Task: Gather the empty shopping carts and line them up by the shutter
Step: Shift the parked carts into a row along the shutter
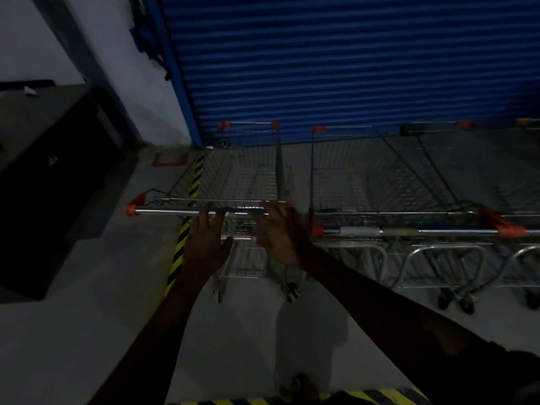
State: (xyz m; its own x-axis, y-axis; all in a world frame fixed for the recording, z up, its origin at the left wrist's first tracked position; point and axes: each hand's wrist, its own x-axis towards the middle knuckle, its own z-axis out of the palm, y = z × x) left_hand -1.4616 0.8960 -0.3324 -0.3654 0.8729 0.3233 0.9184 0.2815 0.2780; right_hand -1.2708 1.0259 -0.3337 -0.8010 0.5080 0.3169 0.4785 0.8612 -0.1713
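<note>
The left hand (204,239) and right hand (280,233) rest open-fingered on the chrome handle bar (169,212) of the rigid, probably easy-rolling silver wire shopping cart (245,176), its natural grip

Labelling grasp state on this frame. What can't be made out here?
Head view only, dim throughout.
- Left hand and right hand on the cart handle: blur and darkness hide whether fingers wrap it.
- Row of carts: cut off by the right edge, count unknown.
- Black block at left: too dark to identify.
</note>
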